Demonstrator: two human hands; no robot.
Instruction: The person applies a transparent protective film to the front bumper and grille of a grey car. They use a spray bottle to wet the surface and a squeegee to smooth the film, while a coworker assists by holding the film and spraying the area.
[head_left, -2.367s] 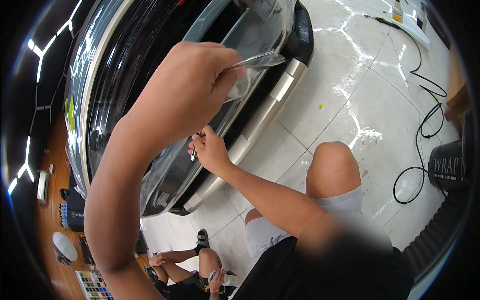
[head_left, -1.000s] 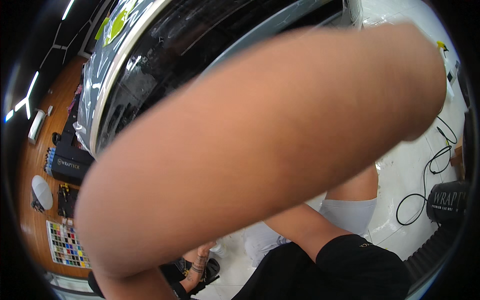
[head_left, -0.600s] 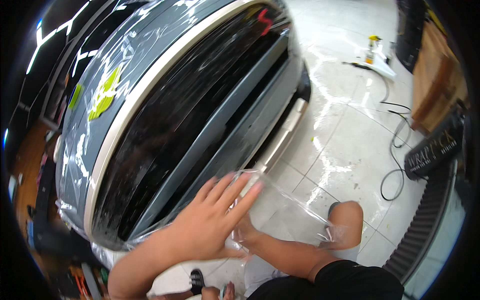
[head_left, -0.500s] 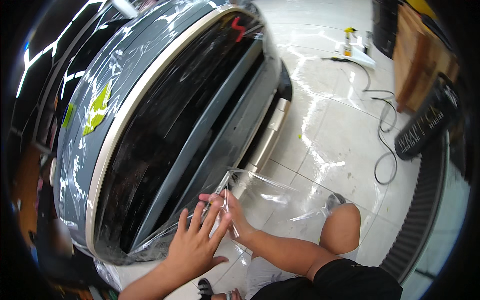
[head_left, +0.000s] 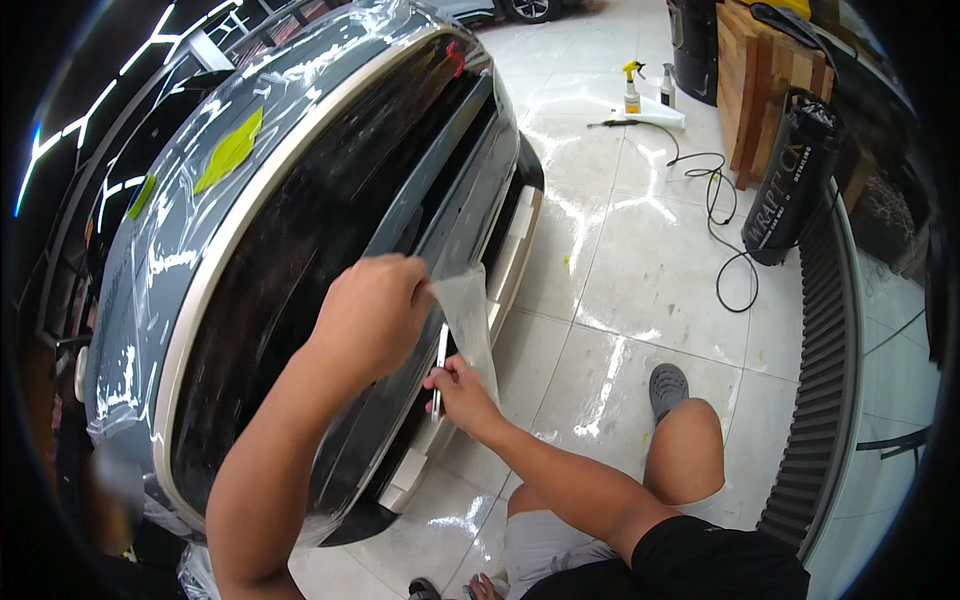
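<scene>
A grey car front (head_left: 330, 260) with a dark glossy grille framed by a beige band (head_left: 228, 235) fills the left side. My left hand (head_left: 370, 305), closed in a pinch in front of the grille, holds the edge of a clear film (head_left: 466, 305) that hangs down in a narrow, wrinkled strip. Lower and to the right, my right hand (head_left: 468, 400) grips a slim silver utility knife (head_left: 441, 350). Its tip points up, beside the lower grille edge and the film. The beige lower bumper trim (head_left: 512, 245) runs just beyond.
Yellow-green patches (head_left: 232, 150) lie on the film-covered hood. On the glossy tiled floor (head_left: 600, 330) are a spray bottle (head_left: 632, 88) and a looping black cable (head_left: 712, 200). A black cylinder (head_left: 790, 185) leans near a wooden box (head_left: 765, 90) at right.
My left hand has gone from spread fingers to a pinch, rising up the grille with the film. My right hand now holds the knife upright lower down. The view has shifted.
</scene>
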